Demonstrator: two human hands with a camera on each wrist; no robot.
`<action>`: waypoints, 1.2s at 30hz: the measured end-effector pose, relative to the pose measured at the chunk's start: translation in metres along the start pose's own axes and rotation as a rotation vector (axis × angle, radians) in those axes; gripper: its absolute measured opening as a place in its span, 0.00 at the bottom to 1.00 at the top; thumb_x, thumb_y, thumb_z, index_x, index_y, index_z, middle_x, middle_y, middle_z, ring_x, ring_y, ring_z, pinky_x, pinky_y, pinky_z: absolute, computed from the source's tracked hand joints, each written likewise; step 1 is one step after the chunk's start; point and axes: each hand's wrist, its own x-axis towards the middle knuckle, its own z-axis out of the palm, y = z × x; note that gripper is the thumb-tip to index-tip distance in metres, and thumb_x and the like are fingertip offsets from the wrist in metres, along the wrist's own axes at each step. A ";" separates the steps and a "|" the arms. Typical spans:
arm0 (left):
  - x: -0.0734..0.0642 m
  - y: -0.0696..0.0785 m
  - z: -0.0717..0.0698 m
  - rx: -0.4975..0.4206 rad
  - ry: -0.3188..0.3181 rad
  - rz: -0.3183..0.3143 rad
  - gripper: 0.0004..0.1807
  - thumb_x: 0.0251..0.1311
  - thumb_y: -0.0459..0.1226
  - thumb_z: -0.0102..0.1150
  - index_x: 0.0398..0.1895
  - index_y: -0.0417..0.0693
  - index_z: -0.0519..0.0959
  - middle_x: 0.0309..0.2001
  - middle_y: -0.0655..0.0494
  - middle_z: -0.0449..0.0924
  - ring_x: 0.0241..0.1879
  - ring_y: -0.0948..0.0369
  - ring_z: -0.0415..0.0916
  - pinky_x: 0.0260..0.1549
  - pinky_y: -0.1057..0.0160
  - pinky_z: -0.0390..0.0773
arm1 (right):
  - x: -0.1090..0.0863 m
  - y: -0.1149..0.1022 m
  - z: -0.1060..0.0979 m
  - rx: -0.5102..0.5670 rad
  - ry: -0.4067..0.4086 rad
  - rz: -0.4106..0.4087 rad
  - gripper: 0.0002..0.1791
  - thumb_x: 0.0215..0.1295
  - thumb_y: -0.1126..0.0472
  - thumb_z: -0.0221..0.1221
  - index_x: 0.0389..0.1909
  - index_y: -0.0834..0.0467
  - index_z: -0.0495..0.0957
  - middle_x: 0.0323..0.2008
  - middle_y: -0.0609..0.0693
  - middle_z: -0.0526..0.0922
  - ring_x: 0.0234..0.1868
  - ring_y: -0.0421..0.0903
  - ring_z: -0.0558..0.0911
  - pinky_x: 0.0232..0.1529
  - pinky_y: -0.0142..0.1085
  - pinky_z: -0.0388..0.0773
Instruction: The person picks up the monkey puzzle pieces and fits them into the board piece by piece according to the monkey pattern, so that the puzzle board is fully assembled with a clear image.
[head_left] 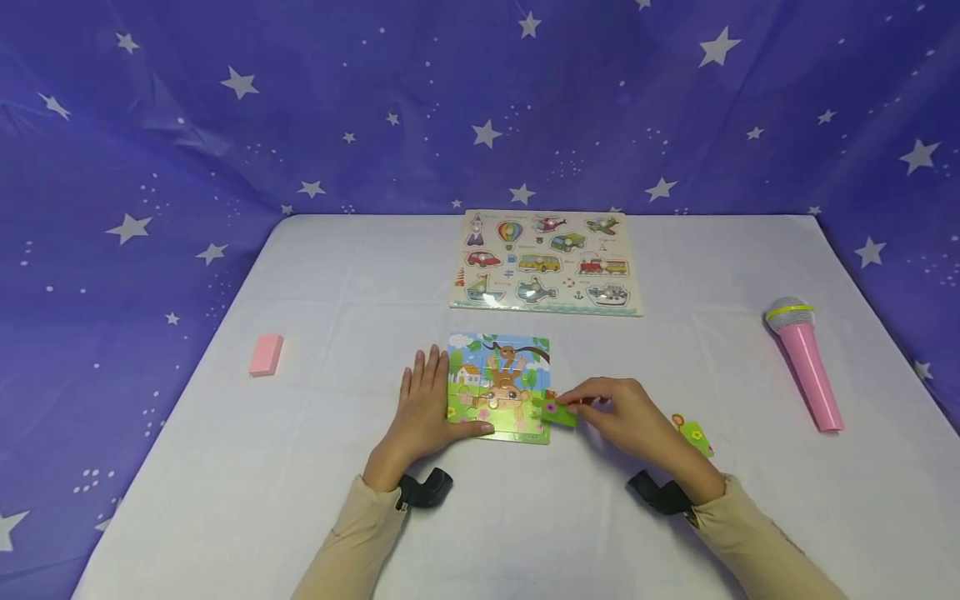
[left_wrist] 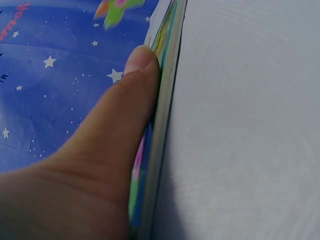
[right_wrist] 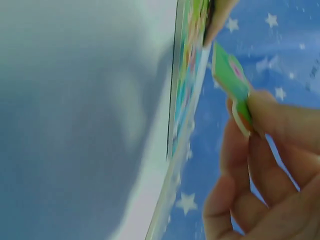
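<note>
A square jigsaw puzzle [head_left: 498,387] with a monkey, a house and flowers lies mid-table, appearing upside down in the head view. My left hand [head_left: 423,417] rests against its left side with straight fingers, the thumb laid on the near edge. In the left wrist view that thumb [left_wrist: 122,100] lies along the board's edge. Between thumb and fingers my right hand [head_left: 633,421] pinches a green puzzle piece [head_left: 558,414] with a pink flower, over the puzzle's right edge. The right wrist view shows this piece [right_wrist: 230,75] tilted. Another loose green piece [head_left: 697,437] lies partly behind my right wrist.
Behind the puzzle lies a wooden vehicle peg board [head_left: 546,304]. A pink toy microphone [head_left: 812,375] lies at the right, and a pink block [head_left: 266,356] at the left. A starry purple cloth [head_left: 420,100] hangs behind the white table [head_left: 187,500].
</note>
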 end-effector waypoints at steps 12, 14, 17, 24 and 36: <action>-0.002 0.001 -0.001 0.023 0.007 0.001 0.68 0.35 0.68 0.61 0.70 0.39 0.37 0.72 0.44 0.32 0.71 0.47 0.25 0.68 0.45 0.32 | 0.046 -0.020 0.037 0.096 -0.007 0.023 0.09 0.55 0.64 0.62 0.39 0.56 0.79 0.29 0.48 0.85 0.31 0.39 0.81 0.32 0.31 0.75; -0.002 0.001 -0.001 0.029 0.012 0.002 0.68 0.35 0.68 0.61 0.70 0.39 0.37 0.72 0.44 0.32 0.71 0.47 0.26 0.68 0.45 0.33 | 0.050 -0.022 0.039 0.105 -0.041 0.051 0.10 0.54 0.64 0.62 0.39 0.56 0.79 0.30 0.49 0.85 0.31 0.40 0.81 0.32 0.30 0.75; -0.002 0.001 -0.001 0.037 0.015 0.001 0.69 0.35 0.68 0.60 0.70 0.39 0.37 0.72 0.44 0.32 0.71 0.47 0.26 0.68 0.45 0.33 | 0.056 -0.025 0.042 0.119 -0.094 0.084 0.10 0.55 0.64 0.62 0.39 0.58 0.79 0.32 0.50 0.84 0.32 0.41 0.82 0.33 0.30 0.77; -0.001 0.002 -0.001 0.031 0.007 0.004 0.68 0.35 0.68 0.60 0.70 0.39 0.37 0.72 0.44 0.31 0.71 0.47 0.25 0.68 0.45 0.33 | 0.062 -0.031 0.047 0.130 -0.192 0.110 0.08 0.52 0.65 0.63 0.35 0.59 0.80 0.28 0.49 0.83 0.29 0.38 0.80 0.32 0.29 0.76; -0.001 0.001 -0.001 0.025 0.003 0.003 0.68 0.35 0.67 0.61 0.70 0.39 0.37 0.72 0.44 0.31 0.71 0.47 0.25 0.68 0.45 0.32 | 0.061 -0.034 0.053 -0.009 -0.236 0.036 0.03 0.50 0.64 0.65 0.27 0.56 0.81 0.25 0.46 0.77 0.25 0.36 0.73 0.26 0.26 0.70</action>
